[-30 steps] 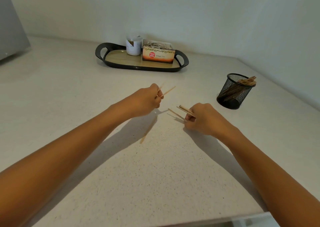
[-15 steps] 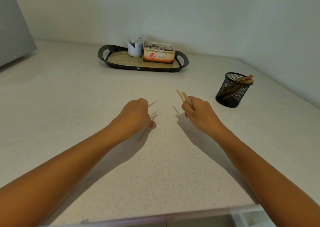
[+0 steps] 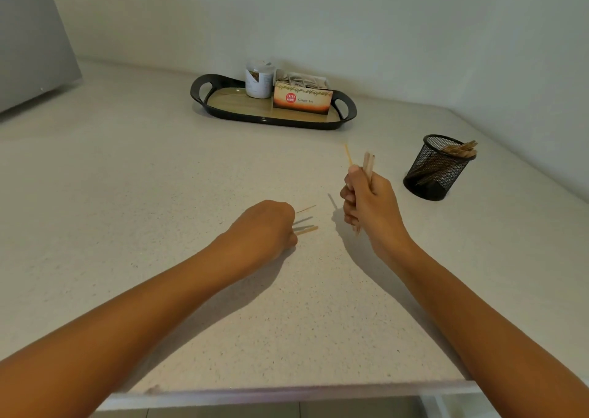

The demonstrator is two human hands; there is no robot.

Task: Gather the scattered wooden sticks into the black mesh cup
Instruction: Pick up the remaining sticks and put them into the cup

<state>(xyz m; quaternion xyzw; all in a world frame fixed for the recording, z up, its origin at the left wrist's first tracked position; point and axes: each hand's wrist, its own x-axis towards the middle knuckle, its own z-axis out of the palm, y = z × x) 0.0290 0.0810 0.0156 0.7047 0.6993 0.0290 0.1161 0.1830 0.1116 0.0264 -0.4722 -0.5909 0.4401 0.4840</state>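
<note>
On counter [image 3: 159, 194], left hand [image 3: 266, 226] fisted on sticks [image 3: 306, 229], count unclear through blur; right hand [image 3: 366, 204] gripped upright bundle [image 3: 369, 162] near black mesh cup [image 3: 438, 169].

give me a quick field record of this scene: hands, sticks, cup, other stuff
left hand: left hand closed low over the counter, stick ends poking out past the fingers
right hand: right hand raised, gripping a bundle of sticks roughly upright
cup: black mesh cup to the right of the right hand, standing on the counter, already holding sticks that lean on its far rim
loose sticks on counter: none clearly visible
background: black tray by the wall, carrying a jar and a tea box
</note>
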